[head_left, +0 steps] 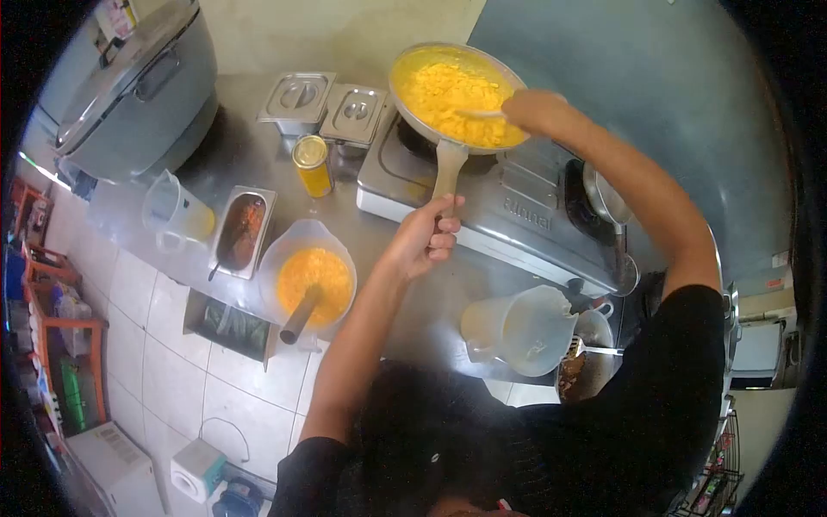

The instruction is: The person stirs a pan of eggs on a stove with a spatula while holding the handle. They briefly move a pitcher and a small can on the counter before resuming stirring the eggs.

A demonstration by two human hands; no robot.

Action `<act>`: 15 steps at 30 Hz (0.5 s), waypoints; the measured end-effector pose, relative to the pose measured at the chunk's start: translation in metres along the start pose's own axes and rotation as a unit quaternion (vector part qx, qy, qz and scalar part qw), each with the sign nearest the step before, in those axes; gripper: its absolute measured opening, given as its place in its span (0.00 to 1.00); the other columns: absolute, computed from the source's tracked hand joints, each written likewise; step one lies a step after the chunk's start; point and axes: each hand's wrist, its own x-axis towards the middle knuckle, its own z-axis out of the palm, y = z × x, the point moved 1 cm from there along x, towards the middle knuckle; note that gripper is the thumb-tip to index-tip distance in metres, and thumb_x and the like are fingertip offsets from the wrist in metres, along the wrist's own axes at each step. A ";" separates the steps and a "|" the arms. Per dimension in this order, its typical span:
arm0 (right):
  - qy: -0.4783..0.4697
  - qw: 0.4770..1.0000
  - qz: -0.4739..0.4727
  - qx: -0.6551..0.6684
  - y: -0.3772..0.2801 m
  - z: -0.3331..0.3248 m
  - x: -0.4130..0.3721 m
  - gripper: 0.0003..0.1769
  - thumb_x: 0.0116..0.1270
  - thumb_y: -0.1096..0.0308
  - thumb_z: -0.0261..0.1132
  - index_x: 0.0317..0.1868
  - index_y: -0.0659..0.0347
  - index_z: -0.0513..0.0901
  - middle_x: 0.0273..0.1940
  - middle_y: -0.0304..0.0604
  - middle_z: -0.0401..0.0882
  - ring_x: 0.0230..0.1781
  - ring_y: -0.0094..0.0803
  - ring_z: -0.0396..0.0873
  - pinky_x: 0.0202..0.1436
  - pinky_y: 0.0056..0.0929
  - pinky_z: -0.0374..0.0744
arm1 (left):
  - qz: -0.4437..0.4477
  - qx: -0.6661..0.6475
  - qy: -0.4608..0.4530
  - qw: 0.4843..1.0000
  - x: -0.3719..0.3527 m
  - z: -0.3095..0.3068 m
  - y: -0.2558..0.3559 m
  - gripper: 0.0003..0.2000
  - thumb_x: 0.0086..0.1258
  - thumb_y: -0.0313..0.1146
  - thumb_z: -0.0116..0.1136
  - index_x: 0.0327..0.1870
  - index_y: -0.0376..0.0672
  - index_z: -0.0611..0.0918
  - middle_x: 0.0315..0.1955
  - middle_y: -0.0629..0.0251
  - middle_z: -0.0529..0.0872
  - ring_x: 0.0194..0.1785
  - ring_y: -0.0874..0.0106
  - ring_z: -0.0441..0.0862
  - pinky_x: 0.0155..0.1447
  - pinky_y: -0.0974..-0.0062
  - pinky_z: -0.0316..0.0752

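My left hand (428, 236) is wrapped round the beige handle of a frying pan (401, 96), which is over the left burner of a gas stove (392, 177). Yellow scrambled egg (452, 93) in soft curds covers much of the pan. Over the pan's right side, my right hand (538, 114) is closed on a pale spatula (480, 114), whose end reaches into the egg; its head is partly buried. Left of my forearm stands a clear pitcher of orange-yellow liquid (334, 261), with a dark-handled utensil (301, 314) resting in it.
A yellow can (313, 168), two lidded steel containers (297, 99) and a tray of chopped red food (250, 228) are on the steel counter. A large pot (159, 103) stands far left. Near my body are another pitcher (521, 332) and a pan with a slotted turner (594, 350).
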 end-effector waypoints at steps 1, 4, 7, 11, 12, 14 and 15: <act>0.007 1.000 0.026 -0.016 0.011 0.004 0.017 0.12 0.58 0.70 0.54 0.36 0.63 0.83 0.37 0.50 0.82 0.36 0.44 0.82 0.35 0.43 0.78 | 0.000 0.009 0.000 1.000 -0.003 0.000 0.001 0.10 0.71 0.42 0.45 0.47 0.50 0.72 0.18 0.81 0.62 0.14 0.88 0.53 0.15 0.88 0.45; 0.053 0.996 0.063 0.027 0.016 0.009 0.061 0.12 0.58 0.70 0.53 0.36 0.63 0.82 0.37 0.50 0.82 0.36 0.45 0.81 0.35 0.43 0.78 | -0.003 0.022 0.002 1.000 -0.002 0.003 0.000 0.11 0.71 0.42 0.45 0.48 0.50 0.71 0.18 0.81 0.62 0.14 0.88 0.52 0.15 0.88 0.45; 0.098 0.994 0.034 0.042 -0.012 0.001 0.075 0.11 0.58 0.69 0.55 0.36 0.63 0.83 0.36 0.50 0.83 0.35 0.43 0.82 0.34 0.44 0.79 | 0.003 0.010 -0.010 1.000 0.003 0.004 -0.002 0.11 0.72 0.42 0.45 0.49 0.50 0.71 0.18 0.81 0.61 0.14 0.88 0.52 0.15 0.88 0.45; 0.059 0.998 -0.007 -0.029 -0.039 0.013 0.017 0.12 0.58 0.69 0.55 0.36 0.62 0.84 0.34 0.49 0.83 0.34 0.43 0.83 0.34 0.44 0.79 | 0.015 0.007 -0.004 1.000 0.001 0.004 -0.004 0.10 0.72 0.42 0.45 0.48 0.50 0.71 0.18 0.81 0.61 0.14 0.89 0.52 0.15 0.89 0.45; 0.044 0.998 -0.019 -0.032 -0.027 0.011 0.008 0.12 0.58 0.68 0.55 0.36 0.62 0.84 0.35 0.49 0.83 0.35 0.43 0.83 0.34 0.44 0.79 | 0.015 0.005 -0.001 1.000 -0.001 0.004 -0.002 0.10 0.72 0.42 0.45 0.48 0.50 0.72 0.18 0.81 0.61 0.14 0.89 0.52 0.15 0.89 0.45; 0.009 0.998 -0.044 -0.032 -0.001 0.014 -0.009 0.13 0.59 0.68 0.54 0.37 0.61 0.84 0.35 0.49 0.83 0.35 0.43 0.83 0.34 0.44 0.79 | 0.013 0.004 -0.006 1.000 0.001 -0.002 -0.003 0.10 0.71 0.41 0.45 0.47 0.49 0.72 0.18 0.81 0.61 0.15 0.89 0.52 0.15 0.89 0.45; 0.008 1.000 0.007 -0.026 0.004 0.019 -0.002 0.13 0.59 0.68 0.54 0.37 0.61 0.84 0.35 0.49 0.83 0.35 0.43 0.83 0.34 0.44 0.79 | 0.010 0.005 -0.007 1.000 0.002 -0.003 -0.006 0.10 0.71 0.41 0.45 0.48 0.49 0.72 0.18 0.81 0.61 0.15 0.89 0.52 0.15 0.89 0.45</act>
